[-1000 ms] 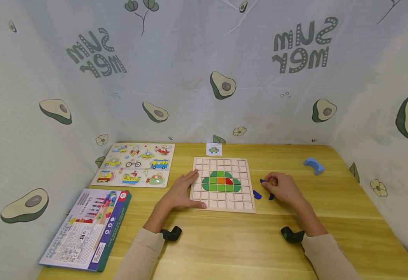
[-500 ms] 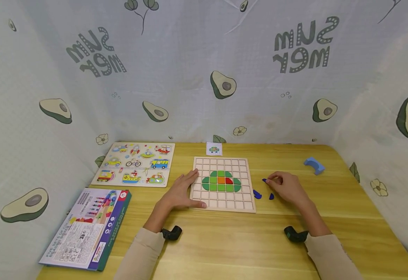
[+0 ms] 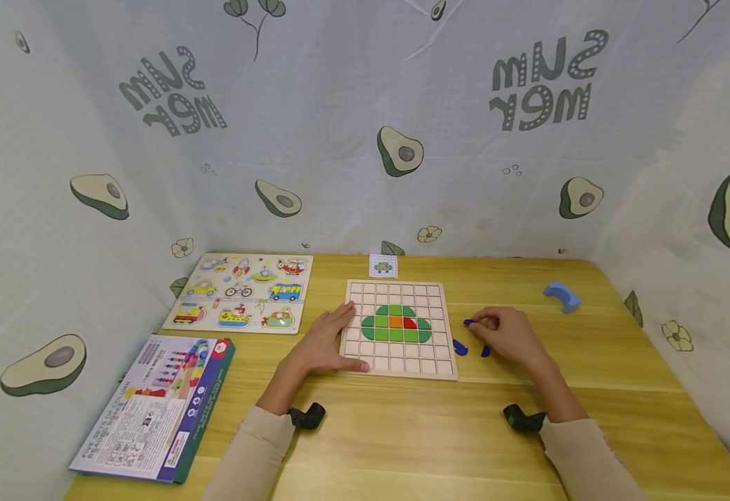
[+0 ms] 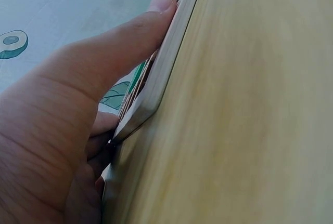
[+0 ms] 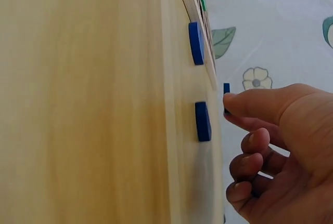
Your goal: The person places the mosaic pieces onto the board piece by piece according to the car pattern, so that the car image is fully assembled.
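A square wooden grid board (image 3: pixel 436 362) lies on the table, with several green tiles (image 3: pixel 396 312), an orange tile (image 3: pixel 396 323) and a red tile (image 3: pixel 409 324) making a car-like shape. My left hand (image 3: pixel 322 344) rests at its near left corner, thumb straight along the front edge and fingers at the left side. To the right of the board, my right hand (image 3: pixel 507 335) pinches a small blue tile (image 5: pixel 226 88) between thumb and forefinger, its other fingers curled. Below that hand lies a rounded blue tile (image 5: pixel 203 121). Blue tile material (image 3: pixel 460 347) also lies against the board's right edge.
Behind the board is a small pattern card (image 3: pixel 383 266). A vehicle picture puzzle (image 3: pixel 239 292) lies at the back left, in front of it a boxed bead set (image 3: pixel 152 410). A light blue arch block (image 3: pixel 562 296) sits at the back right. Printed cloth surrounds the table.
My right hand shifts slightly right, then back left, with the small blue tile at its fingertips. My left hand stays at the board.
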The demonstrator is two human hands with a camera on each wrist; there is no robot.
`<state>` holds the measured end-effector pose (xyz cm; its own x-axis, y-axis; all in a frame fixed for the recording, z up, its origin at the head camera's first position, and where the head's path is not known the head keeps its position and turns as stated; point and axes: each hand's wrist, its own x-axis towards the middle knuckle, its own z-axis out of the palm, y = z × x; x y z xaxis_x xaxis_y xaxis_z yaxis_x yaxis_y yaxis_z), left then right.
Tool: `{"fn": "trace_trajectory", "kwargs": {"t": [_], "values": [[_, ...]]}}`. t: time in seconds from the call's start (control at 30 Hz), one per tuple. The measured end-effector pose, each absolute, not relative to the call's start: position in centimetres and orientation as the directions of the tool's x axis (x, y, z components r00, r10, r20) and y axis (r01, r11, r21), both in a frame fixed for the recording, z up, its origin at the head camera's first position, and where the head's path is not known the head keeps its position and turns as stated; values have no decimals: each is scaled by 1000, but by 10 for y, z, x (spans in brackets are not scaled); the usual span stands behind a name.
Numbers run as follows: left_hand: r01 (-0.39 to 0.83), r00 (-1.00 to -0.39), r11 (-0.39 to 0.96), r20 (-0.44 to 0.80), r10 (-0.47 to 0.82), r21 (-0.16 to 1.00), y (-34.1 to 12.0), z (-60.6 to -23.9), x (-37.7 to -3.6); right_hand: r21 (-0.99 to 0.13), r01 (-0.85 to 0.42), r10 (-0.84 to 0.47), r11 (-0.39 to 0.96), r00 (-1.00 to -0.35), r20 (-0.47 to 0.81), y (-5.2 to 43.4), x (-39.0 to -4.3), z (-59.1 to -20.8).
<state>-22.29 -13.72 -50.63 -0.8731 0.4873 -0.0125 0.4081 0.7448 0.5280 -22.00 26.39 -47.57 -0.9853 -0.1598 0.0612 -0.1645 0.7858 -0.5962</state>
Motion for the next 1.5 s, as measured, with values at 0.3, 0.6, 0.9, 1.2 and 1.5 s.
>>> {"fn": "trace_trajectory", "kwargs": {"t": [0.3,0.6,0.9,1.2,1.5], "values": [[410,-874,750,-12,486,519,-138,-508,-225,-658,-163,-179,735,-983,44,234,-216,-466],[403,-876,745,-12,483,532,-137,-510,-224,-678,-174,-205,714,-978,35,197,-213,-460],[406,-873,744,-16,487,530,-137,-507,-222,-689,-206,-244,695,-969,43,169,-216,-467],[402,-874,739,-14,485,541,-137,-504,-223,-690,-264,-318,674,-947,51,142,-217,-472],[404,-876,755,-20,483,517,-136,-503,-223,-686,-333,-404,647,-913,61,123,-211,-479]]}}
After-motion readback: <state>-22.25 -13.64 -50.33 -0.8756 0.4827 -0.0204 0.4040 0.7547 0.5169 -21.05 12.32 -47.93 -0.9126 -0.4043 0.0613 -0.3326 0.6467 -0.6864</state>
